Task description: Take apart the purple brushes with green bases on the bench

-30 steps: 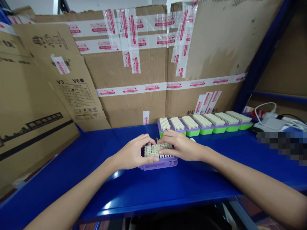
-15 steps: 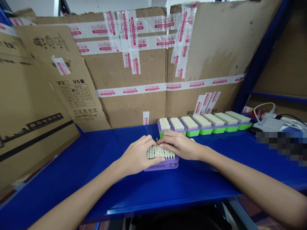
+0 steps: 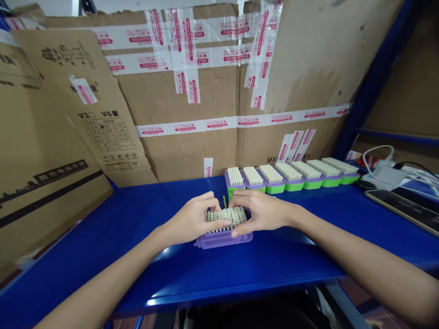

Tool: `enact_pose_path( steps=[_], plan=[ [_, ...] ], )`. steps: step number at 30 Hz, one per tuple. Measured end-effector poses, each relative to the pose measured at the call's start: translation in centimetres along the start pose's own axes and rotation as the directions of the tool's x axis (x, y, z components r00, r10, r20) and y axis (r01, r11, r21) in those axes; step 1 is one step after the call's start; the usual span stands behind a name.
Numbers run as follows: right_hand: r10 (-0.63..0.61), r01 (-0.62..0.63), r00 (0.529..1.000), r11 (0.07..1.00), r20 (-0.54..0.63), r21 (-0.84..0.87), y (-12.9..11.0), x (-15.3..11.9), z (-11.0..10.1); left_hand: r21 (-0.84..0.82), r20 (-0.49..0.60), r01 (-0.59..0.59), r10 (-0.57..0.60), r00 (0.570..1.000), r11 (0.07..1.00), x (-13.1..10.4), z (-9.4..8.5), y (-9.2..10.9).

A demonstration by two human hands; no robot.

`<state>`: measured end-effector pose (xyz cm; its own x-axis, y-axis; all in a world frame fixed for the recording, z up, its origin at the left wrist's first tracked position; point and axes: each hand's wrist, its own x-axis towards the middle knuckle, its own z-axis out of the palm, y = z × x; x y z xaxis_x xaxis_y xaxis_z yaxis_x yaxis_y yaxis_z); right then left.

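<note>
Working one bristle block with both hands, around mid-length of the blue bench, between front and back edges. Bristles up, pale, in tight rows. Purple part along the near side, perforated at left. Can't tell if fully down on the bench or slightly lifted.

Left hand: grip closed over the block's left end, thumb laid across the near bristles, fingertips at the far side. Right hand: grip curled round the right end, pinching it between thumb at the near side and fingers bent over the far side. Fingertips there partly hidden.

Between the hands, just past the far side: thin green piece, upright. Can't tell if attached.

Along the back edge, right of centre: row of seven similar blocks, bristles up, purple over green. Behind: taped cardboard. Near the right edge: phone lying flat, white charger just beyond.
</note>
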<state>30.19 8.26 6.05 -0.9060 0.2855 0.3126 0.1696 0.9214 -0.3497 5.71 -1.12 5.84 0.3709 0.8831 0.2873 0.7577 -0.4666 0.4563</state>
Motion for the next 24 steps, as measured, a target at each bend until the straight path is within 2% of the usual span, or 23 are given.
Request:
enact_pose_path(
  steps=[5, 13, 24],
  plan=[
    [-0.028, 0.029, 0.999, 0.999, -0.028, 0.035, 0.5, 0.2, 0.8, -0.036, 0.015, 0.022, -0.021, 1.000, 0.999, 0.1, 0.0, -0.4],
    [-0.054, 0.062, 0.998, 0.954, -0.033, 0.295, 0.8, 0.6, 1.0, -0.167, -0.011, 0.014, -0.016, 1.000, 0.986, 0.4, 0.6, -0.9],
    [-0.111, 0.109, 0.994, 0.950, -0.010, 0.294, 1.1, 0.6, 1.0, -0.227, -0.013, 0.027, -0.031, 0.999, 0.973, 0.5, 0.6, -1.2]
  ],
)
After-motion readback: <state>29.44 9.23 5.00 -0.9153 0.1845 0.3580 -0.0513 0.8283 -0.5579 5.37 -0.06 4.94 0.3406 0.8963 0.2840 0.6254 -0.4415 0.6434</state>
